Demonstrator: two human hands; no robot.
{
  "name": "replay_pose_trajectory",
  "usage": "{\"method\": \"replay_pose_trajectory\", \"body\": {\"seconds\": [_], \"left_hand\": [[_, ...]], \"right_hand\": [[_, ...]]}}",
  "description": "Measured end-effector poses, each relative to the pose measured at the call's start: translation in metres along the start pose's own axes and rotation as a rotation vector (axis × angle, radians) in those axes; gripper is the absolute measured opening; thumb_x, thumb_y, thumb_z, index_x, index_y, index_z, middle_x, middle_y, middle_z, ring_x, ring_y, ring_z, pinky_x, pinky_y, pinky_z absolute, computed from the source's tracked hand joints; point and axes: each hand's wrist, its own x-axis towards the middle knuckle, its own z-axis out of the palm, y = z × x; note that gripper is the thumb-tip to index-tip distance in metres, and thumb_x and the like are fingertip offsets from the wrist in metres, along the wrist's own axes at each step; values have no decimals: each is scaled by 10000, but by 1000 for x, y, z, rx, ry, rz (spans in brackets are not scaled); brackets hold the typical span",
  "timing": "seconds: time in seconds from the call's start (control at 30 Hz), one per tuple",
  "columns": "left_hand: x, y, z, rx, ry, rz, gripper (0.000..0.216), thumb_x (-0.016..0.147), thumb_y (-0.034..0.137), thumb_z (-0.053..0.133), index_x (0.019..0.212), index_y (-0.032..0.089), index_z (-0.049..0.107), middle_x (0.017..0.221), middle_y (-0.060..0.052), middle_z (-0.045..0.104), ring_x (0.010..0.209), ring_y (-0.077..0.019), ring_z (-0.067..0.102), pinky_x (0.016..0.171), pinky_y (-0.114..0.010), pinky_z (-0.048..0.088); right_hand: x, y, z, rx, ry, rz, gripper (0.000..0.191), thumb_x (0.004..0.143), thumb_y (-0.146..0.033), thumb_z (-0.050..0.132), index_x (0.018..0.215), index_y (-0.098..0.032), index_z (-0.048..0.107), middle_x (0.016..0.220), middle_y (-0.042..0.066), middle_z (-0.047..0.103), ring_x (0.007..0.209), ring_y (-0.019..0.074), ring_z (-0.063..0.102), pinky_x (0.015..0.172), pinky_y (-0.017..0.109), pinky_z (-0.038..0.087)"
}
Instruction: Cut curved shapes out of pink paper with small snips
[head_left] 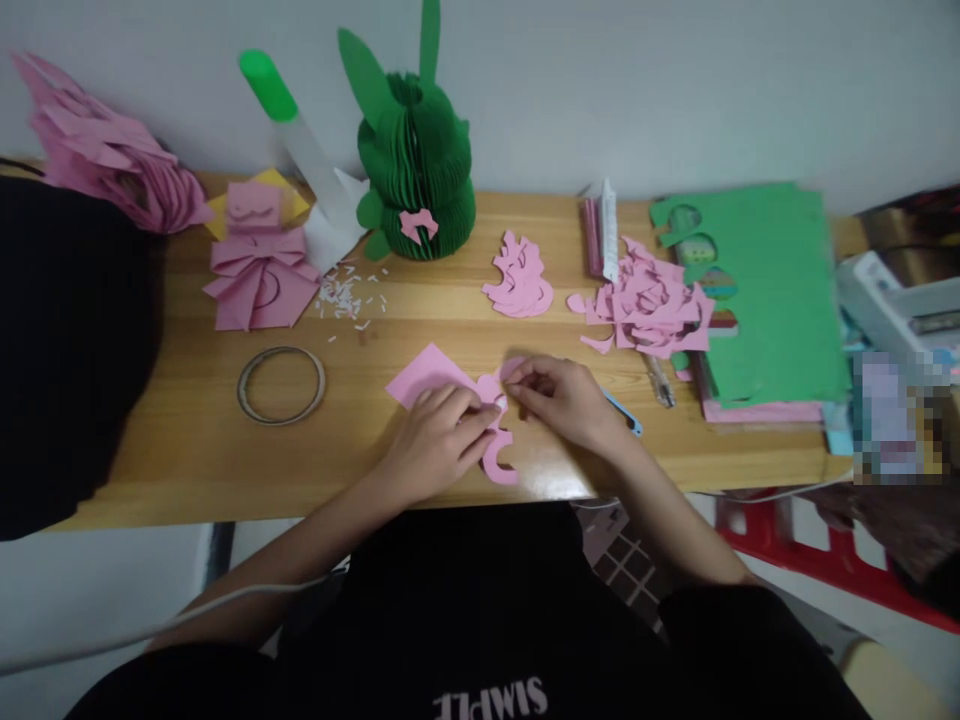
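Note:
My left hand [439,440] rests at the table's front with its fingers drawn together, thumb and forefinger on a pink paper cutout [496,460] that curves out below them. A pink paper sheet [430,370] shows its pointed corner beyond the knuckles. Close by on the right, my right hand [566,400] pinches the edge of the pink paper by a rounded part [512,367]. Something small and whitish shows at the left fingertips, too small to name. The fingers hide where the pink pieces meet.
Behind stands a green paper honeycomb figure [416,165] with long ears. A tape ring [281,386] and white scraps [345,295] lie left. Pink cutouts [519,278], a heap of pink scraps [649,300], a blue cutter [622,412] and green sheets [780,300] lie right.

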Motion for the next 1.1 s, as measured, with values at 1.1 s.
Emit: {"method": "replay_pose_trajectory", "body": {"seconds": [1.1], "left_hand": [[0, 29, 13, 44, 11, -419, 235, 825, 332, 697, 1019, 200, 691, 941, -78, 624, 982, -283, 544, 871, -461, 428]], "right_hand": [[-15, -7, -3, -601, -90, -438, 310, 824, -58, 621, 1108, -171, 671, 1156, 116, 658, 1097, 233, 614, 944, 385, 470]]}}
